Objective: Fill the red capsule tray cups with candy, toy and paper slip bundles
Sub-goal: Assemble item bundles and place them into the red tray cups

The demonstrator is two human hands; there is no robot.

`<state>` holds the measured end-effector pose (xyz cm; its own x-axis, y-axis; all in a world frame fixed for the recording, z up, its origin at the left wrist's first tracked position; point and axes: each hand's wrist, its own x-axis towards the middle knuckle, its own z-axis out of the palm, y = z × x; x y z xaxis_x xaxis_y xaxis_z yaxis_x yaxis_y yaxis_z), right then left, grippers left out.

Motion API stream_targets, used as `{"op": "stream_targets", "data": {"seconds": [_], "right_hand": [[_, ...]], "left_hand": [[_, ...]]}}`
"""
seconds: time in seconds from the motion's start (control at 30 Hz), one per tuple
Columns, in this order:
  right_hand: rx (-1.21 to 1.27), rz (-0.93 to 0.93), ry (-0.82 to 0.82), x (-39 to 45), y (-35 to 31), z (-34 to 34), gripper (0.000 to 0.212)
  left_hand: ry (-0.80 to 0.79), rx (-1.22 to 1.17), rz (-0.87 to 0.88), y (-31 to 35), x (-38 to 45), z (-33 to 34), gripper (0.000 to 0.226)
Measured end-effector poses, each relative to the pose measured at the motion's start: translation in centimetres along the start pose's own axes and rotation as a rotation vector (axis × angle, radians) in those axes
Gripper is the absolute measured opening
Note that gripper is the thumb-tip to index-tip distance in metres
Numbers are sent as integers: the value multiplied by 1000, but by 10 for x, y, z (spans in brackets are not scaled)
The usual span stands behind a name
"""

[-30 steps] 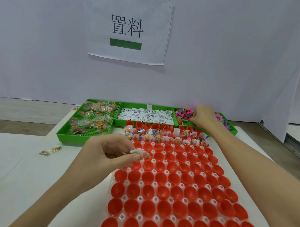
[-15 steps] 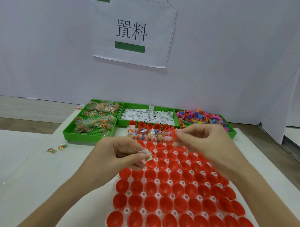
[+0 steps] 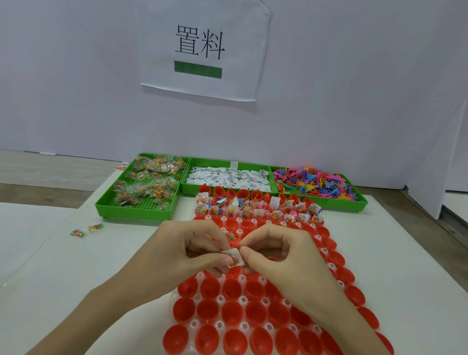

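Bundle: we are pinching the bundle [image 3: 233,258] with the left hand [image 3: 190,251] and right hand [image 3: 280,258], its long axis tilted.
Tray: we are holding it over the red capsule tray [image 3: 249,318].

Two bare forearms — no sleeves, watch or rings — end in the left hand [image 3: 187,252] and right hand [image 3: 283,258], nails short.

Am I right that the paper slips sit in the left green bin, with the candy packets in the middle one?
Not quite: the head view shows the paper slips in the middle green bin and the candy packets in the left green bin.
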<state>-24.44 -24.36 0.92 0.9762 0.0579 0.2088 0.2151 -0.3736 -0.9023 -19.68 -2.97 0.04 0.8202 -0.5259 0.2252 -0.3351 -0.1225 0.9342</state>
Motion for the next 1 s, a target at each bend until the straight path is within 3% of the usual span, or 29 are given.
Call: {"op": "stream_targets", "data": {"seconds": [0.23, 0.33, 0.53, 0.7, 0.83, 1.0], "right_hand": [[-64, -49, -61, -5, 1, 0, 13], [-68, -33, -136, -5, 1, -5, 10], [-39, -34, -148, -5, 2, -6, 11], [37, -22, -128, -3, 2, -11, 8], [56, -16, -79, -3, 2, -10, 9], [24, -19, -33, -2, 4, -10, 8]], "left_hand": [[43, 210, 97, -4, -1, 1, 32], [46, 306, 165, -5, -1, 1, 28], [73, 192, 217, -6, -2, 4, 15], [96, -117, 72, -7, 2, 7, 14], [35, -60, 78, -9, 3, 7, 19], [103, 56, 130, -11, 4, 11, 19]]}}
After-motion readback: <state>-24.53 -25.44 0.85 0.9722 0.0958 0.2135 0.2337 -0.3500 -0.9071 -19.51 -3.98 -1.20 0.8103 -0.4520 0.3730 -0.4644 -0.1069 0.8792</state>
